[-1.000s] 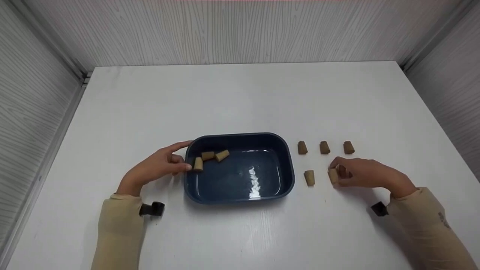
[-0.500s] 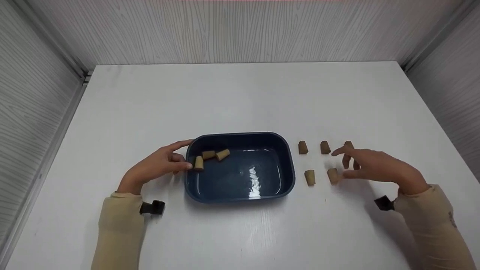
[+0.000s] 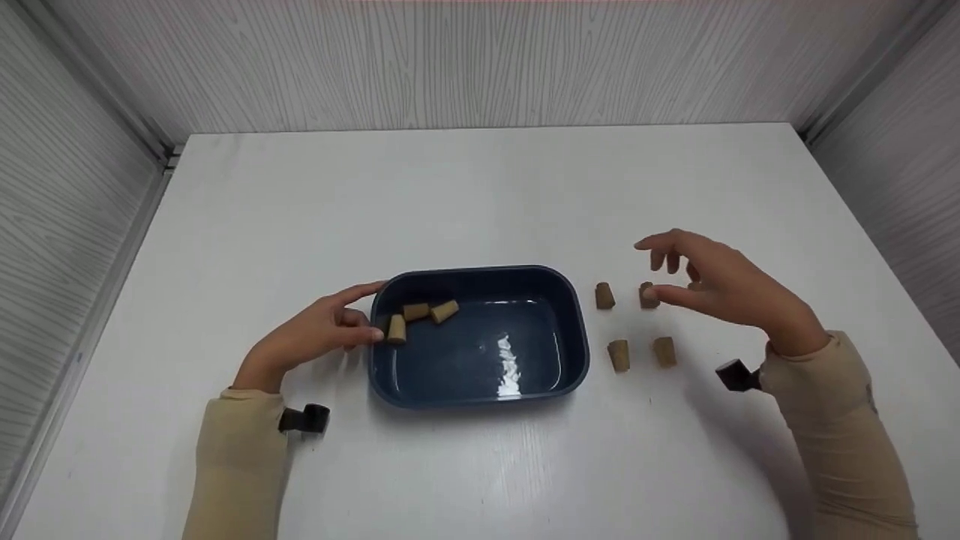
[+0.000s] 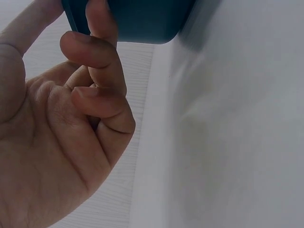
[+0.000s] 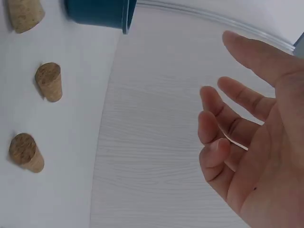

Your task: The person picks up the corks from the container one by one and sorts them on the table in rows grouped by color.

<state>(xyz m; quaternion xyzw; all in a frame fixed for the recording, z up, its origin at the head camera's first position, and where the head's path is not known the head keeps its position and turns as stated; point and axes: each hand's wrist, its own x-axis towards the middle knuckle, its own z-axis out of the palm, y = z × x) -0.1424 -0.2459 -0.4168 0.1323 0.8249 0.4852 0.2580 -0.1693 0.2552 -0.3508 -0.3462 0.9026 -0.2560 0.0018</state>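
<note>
Now our left hand [image 3: 316, 330] grips the end wall of the tub [image 3: 442, 365], thumb over the rim. The tub sits on the table [image 3: 480, 195], and three corks [image 3: 444, 311] lie inside, near that hand. Four more corks [image 3: 619, 356] show to its right, in two rows. Our right hand [image 3: 716, 279] hangs over the far row, fingers loose and spread, holding nothing; it may hide another. We seem to be between corks, perhaps lining them up. Next probably calls for pinching one from the tub.
</note>
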